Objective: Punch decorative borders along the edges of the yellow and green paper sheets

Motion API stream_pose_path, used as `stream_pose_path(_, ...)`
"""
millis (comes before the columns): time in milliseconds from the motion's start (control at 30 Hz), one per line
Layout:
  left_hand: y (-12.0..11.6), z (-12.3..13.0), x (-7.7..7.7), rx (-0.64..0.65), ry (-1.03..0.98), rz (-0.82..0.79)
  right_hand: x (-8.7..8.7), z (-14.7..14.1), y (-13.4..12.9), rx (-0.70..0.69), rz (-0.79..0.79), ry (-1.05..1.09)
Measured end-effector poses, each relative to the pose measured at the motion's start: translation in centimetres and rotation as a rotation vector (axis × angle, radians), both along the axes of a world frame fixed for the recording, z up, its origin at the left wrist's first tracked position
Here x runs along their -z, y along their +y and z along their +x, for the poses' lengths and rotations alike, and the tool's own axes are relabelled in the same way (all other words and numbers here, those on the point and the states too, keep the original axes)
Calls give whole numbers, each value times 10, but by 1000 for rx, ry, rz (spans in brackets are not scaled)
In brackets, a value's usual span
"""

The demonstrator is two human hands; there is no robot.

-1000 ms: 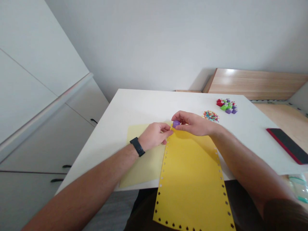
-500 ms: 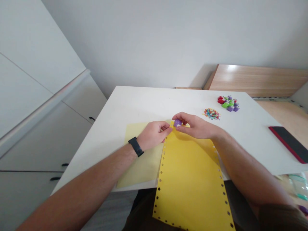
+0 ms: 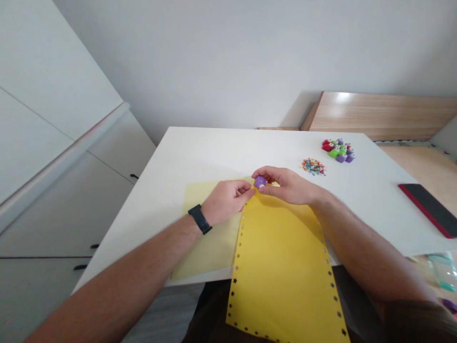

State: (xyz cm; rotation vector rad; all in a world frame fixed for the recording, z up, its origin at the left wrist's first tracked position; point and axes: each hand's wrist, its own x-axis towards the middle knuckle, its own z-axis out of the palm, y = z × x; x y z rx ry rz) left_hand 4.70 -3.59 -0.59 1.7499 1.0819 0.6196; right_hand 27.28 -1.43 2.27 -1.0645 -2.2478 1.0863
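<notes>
A yellow sheet of paper point(image 3: 282, 257) has star-shaped holes punched along both sides and its near edge, and it hangs over the table's front edge. My left hand point(image 3: 228, 199) pinches its far left corner between thumb and fingers. My right hand point(image 3: 283, 185) is closed round a small purple craft punch point(image 3: 260, 182) at the sheet's far edge, close to that corner. Part of the punch is hidden by my fingers. Under my left hand lies a paler yellow sheet point(image 3: 207, 247), flat on the table.
On the white table point(image 3: 214, 152) sit a pile of coloured paper cutouts point(image 3: 313, 166) and a cluster of red, green and purple craft punches point(image 3: 339, 150). A black and red flat object point(image 3: 430, 207) lies at the right. White cabinets point(image 3: 46, 190) stand to the left.
The purple craft punch in my right hand has shifted slightly left along the sheet's far edge, nearer the left corner. My left hand keeps its pinch.
</notes>
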Motion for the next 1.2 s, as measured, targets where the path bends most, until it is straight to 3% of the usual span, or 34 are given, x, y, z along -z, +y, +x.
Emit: stream_pose_path(1200, 0, 1, 1, -14, 71, 99, 6, -5, 4, 65, -9, 55)
